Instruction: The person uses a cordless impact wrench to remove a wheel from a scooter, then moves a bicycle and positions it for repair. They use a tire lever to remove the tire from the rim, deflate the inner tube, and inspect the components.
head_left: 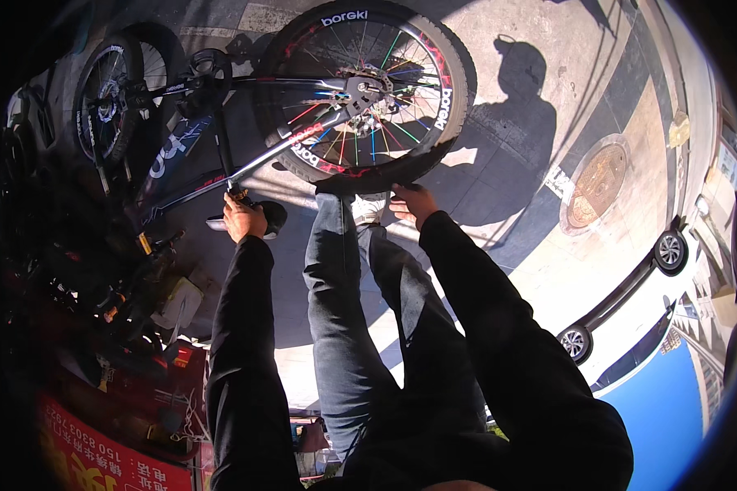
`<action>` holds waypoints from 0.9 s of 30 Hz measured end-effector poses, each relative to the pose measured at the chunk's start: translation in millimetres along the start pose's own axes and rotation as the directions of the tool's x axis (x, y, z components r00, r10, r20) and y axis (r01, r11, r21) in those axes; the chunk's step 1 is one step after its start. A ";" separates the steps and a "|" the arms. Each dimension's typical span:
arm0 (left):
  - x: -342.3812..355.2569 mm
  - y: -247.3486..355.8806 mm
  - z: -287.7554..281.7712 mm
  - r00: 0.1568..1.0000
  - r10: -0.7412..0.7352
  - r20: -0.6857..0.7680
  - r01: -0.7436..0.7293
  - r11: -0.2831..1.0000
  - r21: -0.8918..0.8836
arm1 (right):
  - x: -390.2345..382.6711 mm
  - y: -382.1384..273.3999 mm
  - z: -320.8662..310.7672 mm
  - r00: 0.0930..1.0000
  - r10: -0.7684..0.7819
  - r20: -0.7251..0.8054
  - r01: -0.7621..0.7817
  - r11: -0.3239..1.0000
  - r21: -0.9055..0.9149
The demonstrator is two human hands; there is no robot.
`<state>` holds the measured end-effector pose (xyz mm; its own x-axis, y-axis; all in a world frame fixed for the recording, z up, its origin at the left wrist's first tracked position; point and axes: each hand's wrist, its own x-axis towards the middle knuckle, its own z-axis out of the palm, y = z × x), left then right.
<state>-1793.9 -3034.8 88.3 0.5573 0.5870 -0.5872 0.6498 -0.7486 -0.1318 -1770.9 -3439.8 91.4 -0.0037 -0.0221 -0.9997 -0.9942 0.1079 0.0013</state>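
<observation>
A dark bicycle frame (291, 143) with silver tubes and red and white lettering stretches across the pavement in front of me. My left hand (244, 219) is closed around its black saddle (275, 219), just below the seat post; the palm side is hidden. The rear wheel's fat black tyre (458, 98) has red patches and white lettering, and its spokes are several colours. At the tyre's near edge, my right hand (415, 203) has its fingers curled against the rubber. Between my hands, my leg and a white shoe (370, 207) come close to that tyre.
The bicycle's front wheel (106, 102) lies at the far left. Dark parked bikes or scooters (65, 270) crowd the left side, above a red sign (106, 446). A round manhole cover (598, 184) is set in the paving at right, with a white car (622, 327) nearer me.
</observation>
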 end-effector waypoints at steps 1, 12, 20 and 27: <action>-5.0 6.6 -5.1 0.999 0.039 0.037 -0.040 0.999 0.016 | -5.4 -8.0 -6.8 0.999 0.029 -0.027 -0.032 0.991 -0.132; -6.3 49.2 -7.7 0.964 -0.036 0.262 0.096 0.971 -0.220 | -506.5 -391.8 112.7 -0.339 -0.638 0.691 0.048 -0.746 -0.664; -22.4 80.5 -13.7 0.932 -0.157 0.327 0.213 0.966 -0.145 | -663.9 -537.7 156.6 0.086 -0.418 0.904 -0.805 -0.563 -0.184; -70.0 111.6 -105.0 0.990 -0.142 -0.023 0.115 0.877 -0.466 | -831.9 -688.8 79.9 -0.151 -0.311 0.938 -0.859 -0.429 -0.280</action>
<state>-1706.0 -3127.0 198.6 0.4711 0.6946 -0.5436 0.8751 -0.4457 0.1889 -1074.5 -3416.3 920.5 0.4106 0.9026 0.1295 0.3999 -0.3059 0.8640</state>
